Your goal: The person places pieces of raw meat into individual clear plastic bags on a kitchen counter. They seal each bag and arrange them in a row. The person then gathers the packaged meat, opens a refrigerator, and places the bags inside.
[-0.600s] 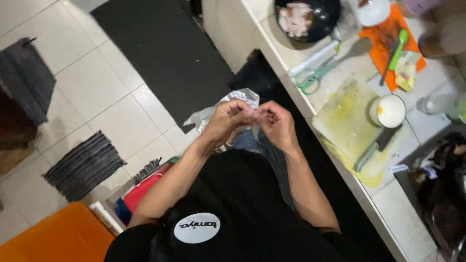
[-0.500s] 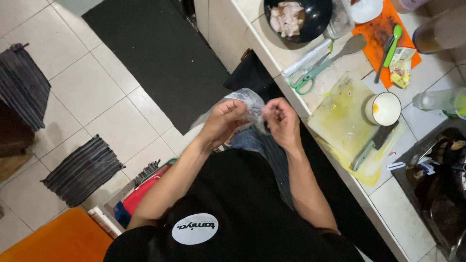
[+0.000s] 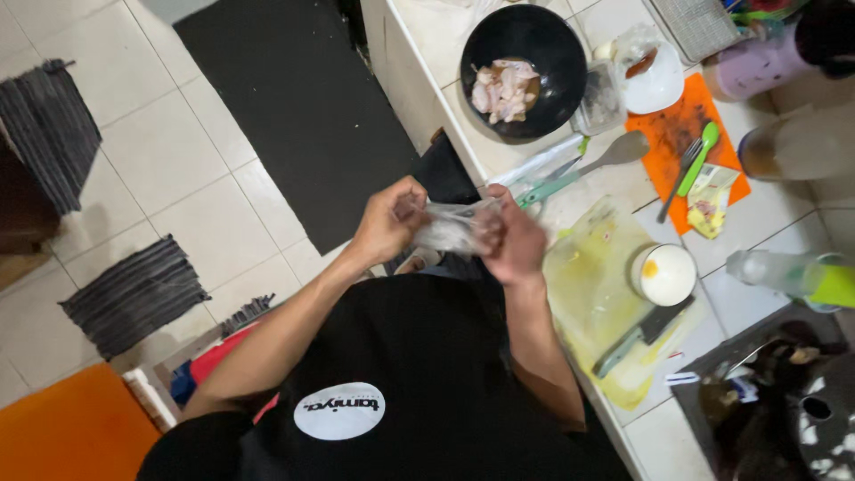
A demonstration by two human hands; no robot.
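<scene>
White tiled counter (image 3: 623,178), at the person's right, bears a black round pan (image 3: 525,67) of raw meat and a pale yellow cutting board (image 3: 597,294). A crumpled clear plastic bag (image 3: 450,229) stretches sideways at chest height between both hands: left hand (image 3: 387,223) and right hand (image 3: 517,240) each pinch one end, fingers closed.

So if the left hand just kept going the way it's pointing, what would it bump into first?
Probably the right hand: the left hand points across the crumpled clear plastic bag that both hold, with the yellowish cutting board beyond. Depth is unclear.
</scene>
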